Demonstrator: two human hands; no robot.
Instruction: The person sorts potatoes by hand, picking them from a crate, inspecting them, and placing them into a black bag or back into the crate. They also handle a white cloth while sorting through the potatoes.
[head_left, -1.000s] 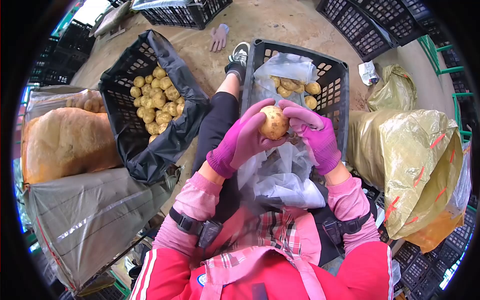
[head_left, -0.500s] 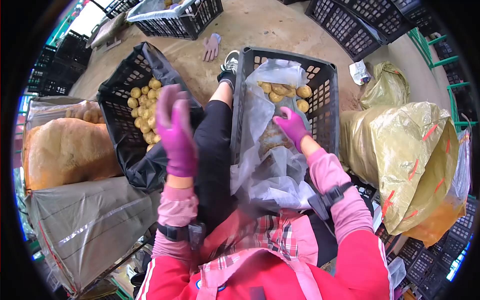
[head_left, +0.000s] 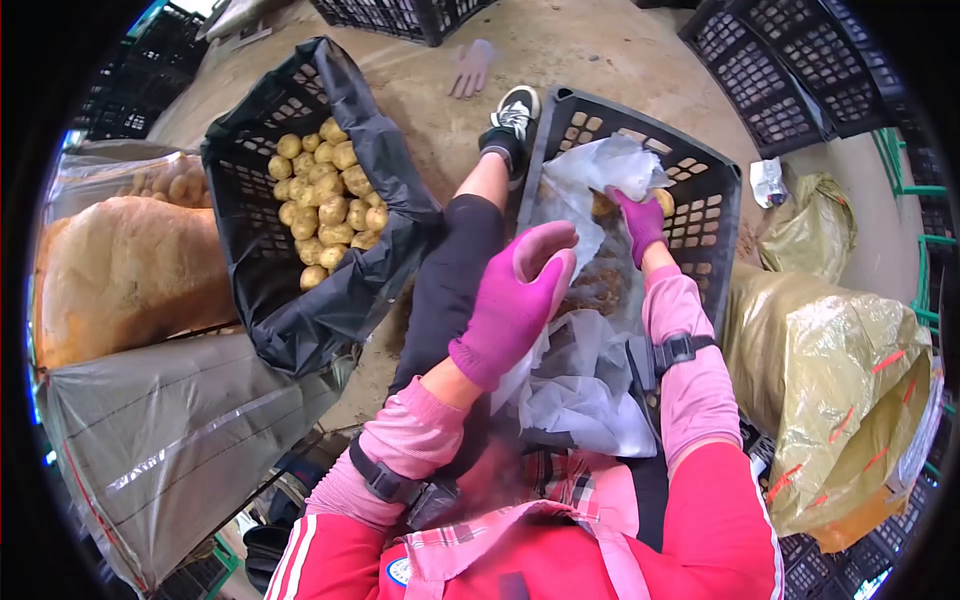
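My left hand (head_left: 515, 310), in a pink glove, hangs between the two crates by the near crate's left side. Its fingers are curved, with a gap between thumb and fingers, and nothing shows in it. My right hand (head_left: 640, 222), gloved alike, is down inside the right-hand black crate (head_left: 710, 170). Its fingers curl downward; what they hold, if anything, is hidden. Just right of it a potato (head_left: 665, 202) shows. Cloudy plastic sheeting (head_left: 590, 385) lines that crate. On the left, several potatoes (head_left: 325, 195) lie in a black crate (head_left: 245, 150) with a dark liner (head_left: 370, 130).
A loose glove (head_left: 470, 68) lies on the floor ahead. An orange mesh sack (head_left: 135, 280) and a grey sack (head_left: 180, 450) stand at the left. Yellow woven sacks (head_left: 850, 390) are at the right. More black crates (head_left: 770, 75) stand beyond. My shoe (head_left: 515, 115) is between the crates.
My left hand has moved right, away from the potato-filled crate toward the lined crate. My right hand has reached farther into its crate, to the potatoes. The view has shifted.
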